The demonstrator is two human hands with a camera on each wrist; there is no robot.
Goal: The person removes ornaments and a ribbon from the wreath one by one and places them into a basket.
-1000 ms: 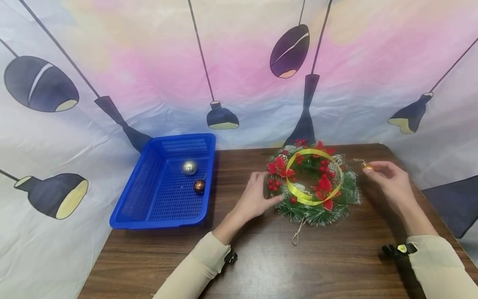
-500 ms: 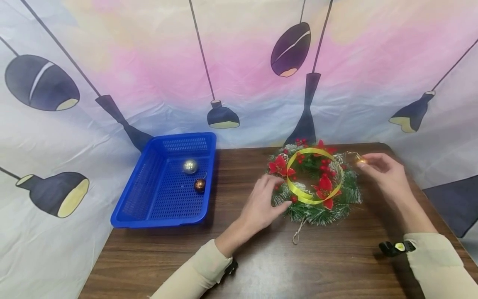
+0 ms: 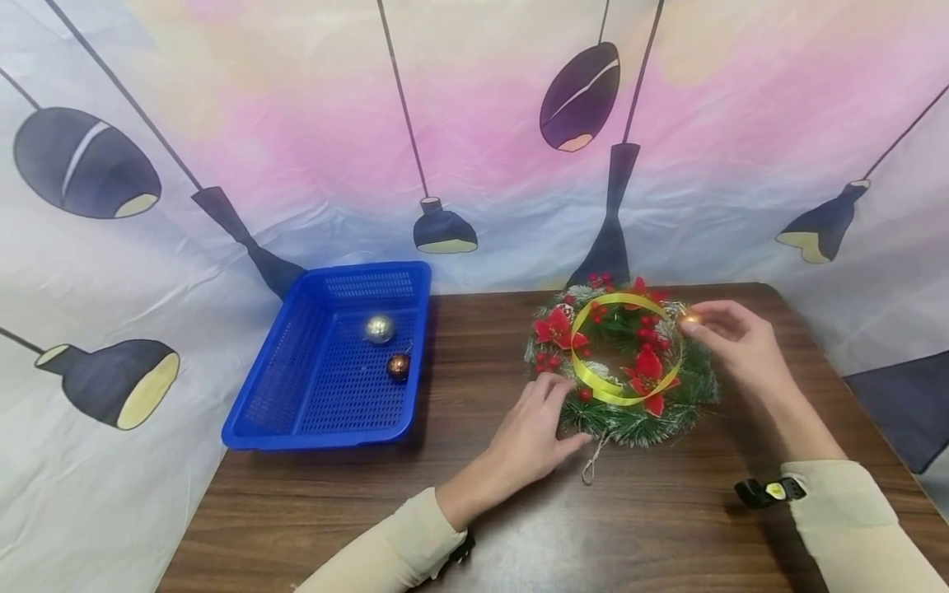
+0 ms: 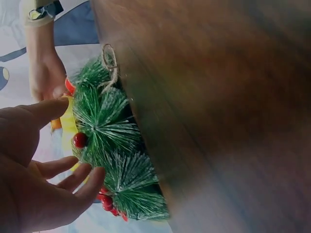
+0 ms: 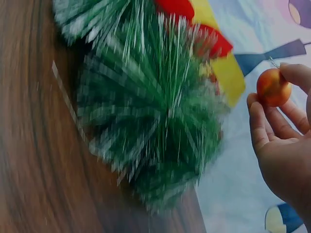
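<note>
Where the gold bauble is: right of the frame's centre, at the upper right rim of the Christmas wreath.
Right hand: thumb and fingers pinch the bauble.
Left hand: fingers apart and loosely bent at the wreath's lower left rim, near the twine loop; whether they touch the needles cannot be told.
Bauble's shift: a second ago it stood apart, right of the wreath; now it overlaps the rim in the head view, while the left hand has slid down the left side.
Gap to the wreath: seemingly almost closed, so bauble and greenery look ready to meet, though nothing shows them fastened.
Blue basket: left of the frame, on the worktop, holding a silver bauble and a copper bauble.
</note>
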